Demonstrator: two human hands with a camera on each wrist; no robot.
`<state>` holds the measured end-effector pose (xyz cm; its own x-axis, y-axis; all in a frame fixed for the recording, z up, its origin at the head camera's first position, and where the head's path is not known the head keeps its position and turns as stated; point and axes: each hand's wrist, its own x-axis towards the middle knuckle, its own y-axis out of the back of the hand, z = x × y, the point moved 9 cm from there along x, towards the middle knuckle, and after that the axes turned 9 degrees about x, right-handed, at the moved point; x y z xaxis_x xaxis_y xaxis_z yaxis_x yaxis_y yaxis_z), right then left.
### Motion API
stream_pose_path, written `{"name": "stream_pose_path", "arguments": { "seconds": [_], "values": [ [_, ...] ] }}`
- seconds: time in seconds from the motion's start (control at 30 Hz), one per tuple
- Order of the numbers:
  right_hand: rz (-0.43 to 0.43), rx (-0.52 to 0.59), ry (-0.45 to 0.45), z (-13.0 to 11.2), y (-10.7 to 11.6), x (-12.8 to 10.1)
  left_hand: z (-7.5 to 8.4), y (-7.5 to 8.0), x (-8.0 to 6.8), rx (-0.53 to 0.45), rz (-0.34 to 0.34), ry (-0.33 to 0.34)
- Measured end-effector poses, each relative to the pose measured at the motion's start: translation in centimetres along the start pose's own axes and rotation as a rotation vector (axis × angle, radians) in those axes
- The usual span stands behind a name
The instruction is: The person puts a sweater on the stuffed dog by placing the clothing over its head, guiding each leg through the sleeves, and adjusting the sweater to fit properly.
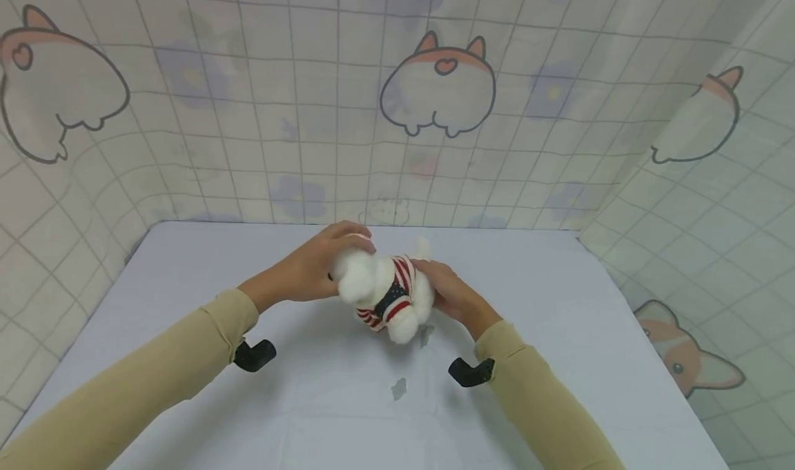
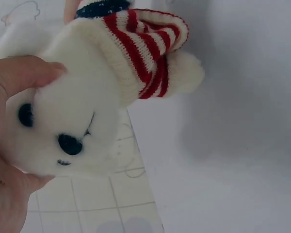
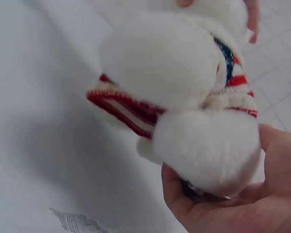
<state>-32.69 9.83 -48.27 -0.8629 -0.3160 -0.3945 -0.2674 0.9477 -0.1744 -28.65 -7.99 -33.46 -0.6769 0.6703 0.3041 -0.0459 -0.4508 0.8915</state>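
A small white plush animal [image 1: 388,292] in a red-and-white striped sweater with a navy patch is held just above the pale table [image 1: 559,304]. My left hand [image 1: 313,266] grips its head; the left wrist view shows the face [image 2: 70,128] with black eyes between my thumb and palm. My right hand [image 1: 450,294] cups its rear end, and the right wrist view shows the fluffy back part [image 3: 208,150] resting in my curled fingers. The striped sweater [image 2: 145,53] covers the body between the two hands.
The table is covered with a light cloth bearing two small grey marks [image 1: 399,388]. Walls [image 1: 435,111] with a tile-and-cartoon-animal print close it in at the back and on both sides. Black wrist-camera mounts [image 1: 254,355] stick out under both sleeves.
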Motion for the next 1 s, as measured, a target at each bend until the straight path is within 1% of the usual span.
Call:
{"name": "stream_pose_path", "arguments": {
  "seconds": [0.07, 0.2, 0.33, 0.4, 0.5, 0.63, 0.73, 0.87, 0.93, 1.0],
  "values": [
    [0.051, 0.041, 0.023, -0.3, 0.4, -0.1, 0.0, -0.1, 0.0, 0.01, -0.012, 0.009],
    [0.167, 0.09, 0.057, -1.0, 1.3, -0.5, -0.6, -0.4, -0.2, 0.013, -0.045, 0.042],
    [0.261, 0.139, 0.102, -1.5, 2.4, -0.7, -1.8, -0.6, -0.5, -0.042, -0.08, 0.097],
    [0.292, 0.162, 0.137, -1.6, 3.0, -0.6, -2.6, -0.7, -0.5, -0.077, -0.082, 0.15],
    [0.324, 0.176, 0.178, -1.9, 3.5, -0.8, -3.8, -0.9, -0.5, -0.136, -0.074, 0.269],
    [0.345, 0.187, 0.216, -1.9, 3.7, -0.9, -5.5, -1.7, -0.6, -0.218, -0.066, 0.467],
    [0.342, 0.185, 0.246, -1.9, 3.3, -1.0, -6.5, -2.4, -0.8, -0.297, -0.056, 0.582],
    [0.317, 0.139, 0.266, -2.0, 2.5, -1.3, -7.5, -3.3, -1.1, -0.364, -0.047, 0.683],
    [0.279, 0.105, 0.259, -2.1, 1.9, -1.4, -8.0, -3.5, -1.4, -0.365, -0.038, 0.722],
    [0.229, 0.079, 0.244, -2.1, 1.3, -1.7, -8.4, -3.4, -1.6, -0.36, -0.025, 0.74]
  ]
}}
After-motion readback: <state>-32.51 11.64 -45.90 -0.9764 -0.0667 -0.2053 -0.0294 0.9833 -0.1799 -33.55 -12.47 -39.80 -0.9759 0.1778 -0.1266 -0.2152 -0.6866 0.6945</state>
